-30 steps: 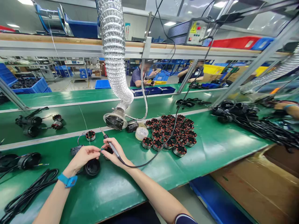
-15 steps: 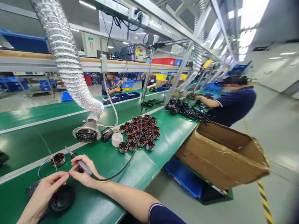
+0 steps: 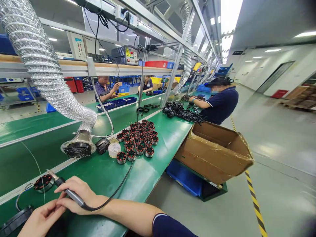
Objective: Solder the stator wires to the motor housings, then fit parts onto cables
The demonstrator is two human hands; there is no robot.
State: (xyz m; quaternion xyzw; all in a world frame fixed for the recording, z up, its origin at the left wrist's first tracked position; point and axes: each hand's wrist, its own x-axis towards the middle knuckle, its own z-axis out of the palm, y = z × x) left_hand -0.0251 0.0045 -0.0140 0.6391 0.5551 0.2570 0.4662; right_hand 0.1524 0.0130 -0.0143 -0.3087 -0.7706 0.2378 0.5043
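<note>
Along the near left part of the table [image 3: 145, 171], the right hand [image 3: 85, 193] and the left hand [image 3: 40, 220] meet. The right hand has its fingers closed around the handle of a soldering iron [image 3: 74, 197]; the tip is near a single coil ring [image 3: 40, 186], but whether they touch, I cannot tell. The fingers of the left hand are drawn together, and what may be between them is hidden. Just beyond the hands lies this single coil ring, with wires [image 3: 17, 198] running toward a black part [image 3: 16, 220]. From this I judge that one piece is in work and not finished, while the group of coil rings [image 3: 128, 145] farther along seems not yet treated. As for writing, a control box [image 3: 119, 55] on the shelf [image 3: 71, 62] carries a yellow warning triangle [image 3: 127, 52], its lettering too small. The poster [image 3: 79, 46] behind is also not legible, and no brand can be read.
</note>
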